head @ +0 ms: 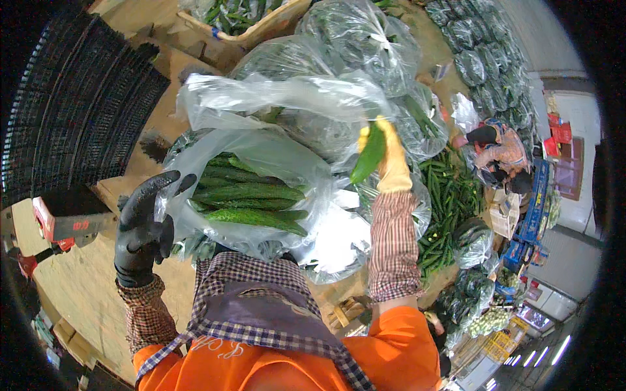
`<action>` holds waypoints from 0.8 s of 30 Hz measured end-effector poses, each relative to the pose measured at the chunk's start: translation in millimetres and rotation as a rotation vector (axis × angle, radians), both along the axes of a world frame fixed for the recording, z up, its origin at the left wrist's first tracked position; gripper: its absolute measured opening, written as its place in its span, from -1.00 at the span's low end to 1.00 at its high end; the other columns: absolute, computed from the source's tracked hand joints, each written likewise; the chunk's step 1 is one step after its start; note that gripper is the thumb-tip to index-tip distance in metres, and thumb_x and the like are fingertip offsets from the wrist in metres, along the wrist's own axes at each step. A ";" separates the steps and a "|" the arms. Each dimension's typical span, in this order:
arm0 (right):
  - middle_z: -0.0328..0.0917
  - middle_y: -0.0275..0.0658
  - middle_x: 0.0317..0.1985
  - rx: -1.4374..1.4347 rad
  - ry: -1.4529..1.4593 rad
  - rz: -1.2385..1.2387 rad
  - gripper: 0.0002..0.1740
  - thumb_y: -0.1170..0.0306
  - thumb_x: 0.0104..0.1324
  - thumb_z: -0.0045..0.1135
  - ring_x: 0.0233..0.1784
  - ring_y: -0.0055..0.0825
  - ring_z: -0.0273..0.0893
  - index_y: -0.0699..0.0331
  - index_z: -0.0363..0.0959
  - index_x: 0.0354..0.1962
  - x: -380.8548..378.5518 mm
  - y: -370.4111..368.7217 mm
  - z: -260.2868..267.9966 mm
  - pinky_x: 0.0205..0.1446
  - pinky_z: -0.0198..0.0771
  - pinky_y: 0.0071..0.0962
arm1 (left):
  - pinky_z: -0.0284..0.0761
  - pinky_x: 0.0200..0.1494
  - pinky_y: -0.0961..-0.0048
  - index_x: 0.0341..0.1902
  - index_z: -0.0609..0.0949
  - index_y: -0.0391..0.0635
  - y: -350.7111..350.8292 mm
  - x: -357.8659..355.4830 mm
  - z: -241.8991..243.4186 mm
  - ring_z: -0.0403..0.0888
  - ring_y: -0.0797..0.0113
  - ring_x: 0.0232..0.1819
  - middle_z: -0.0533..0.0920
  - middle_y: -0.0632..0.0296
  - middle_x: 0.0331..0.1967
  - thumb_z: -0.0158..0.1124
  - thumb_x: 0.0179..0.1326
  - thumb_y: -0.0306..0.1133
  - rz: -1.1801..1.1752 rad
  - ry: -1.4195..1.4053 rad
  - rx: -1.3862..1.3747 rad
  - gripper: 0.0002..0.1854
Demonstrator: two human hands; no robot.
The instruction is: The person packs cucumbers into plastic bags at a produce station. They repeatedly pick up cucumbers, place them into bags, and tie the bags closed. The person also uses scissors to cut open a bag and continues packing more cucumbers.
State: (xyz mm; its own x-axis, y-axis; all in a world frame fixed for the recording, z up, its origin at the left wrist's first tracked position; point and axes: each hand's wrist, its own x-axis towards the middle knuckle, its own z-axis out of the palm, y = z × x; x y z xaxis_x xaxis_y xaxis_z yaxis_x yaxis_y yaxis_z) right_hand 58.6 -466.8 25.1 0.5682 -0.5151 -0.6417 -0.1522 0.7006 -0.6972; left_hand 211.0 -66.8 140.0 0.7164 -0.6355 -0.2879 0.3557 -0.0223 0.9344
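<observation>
My right hand (pixel 392 161), in a yellow glove, grips a green cucumber (pixel 370 152) to the right of an open clear plastic bag (pixel 293 146). Several dark green cucumbers (pixel 249 194) lie side by side inside that bag, which spreads in front of my body. At the bag's left rim is my left hand (pixel 146 227), in a black glove. Its upper fingers are partly extended, and film from the rim runs in among them. Whether they pinch the film is hard to tell. A bright white sheet (pixel 337 239) shows at the bag's lower right.
Filled plastic bags (pixel 359 41) crowd the far side. A crate of green produce (pixel 244 32) stands beyond them. Stacked black crates (pixel 83 107) rise at left, above a box (pixel 73 215). Right, a heap of green produce (pixel 447 205) lies near a crouching person (pixel 503 151).
</observation>
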 end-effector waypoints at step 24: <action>0.32 -0.04 0.12 -0.157 -0.383 0.224 0.00 0.19 0.03 0.23 -0.09 -0.45 0.43 0.27 -0.14 0.33 -114.8 148.4 117.5 -0.04 0.39 -0.54 | 0.29 -0.40 0.73 0.20 0.34 -0.30 -4.1 -12.2 -14.0 0.50 0.48 -0.12 0.37 -0.05 0.20 -0.07 0.08 -0.53 -0.150 -0.580 0.007 -0.48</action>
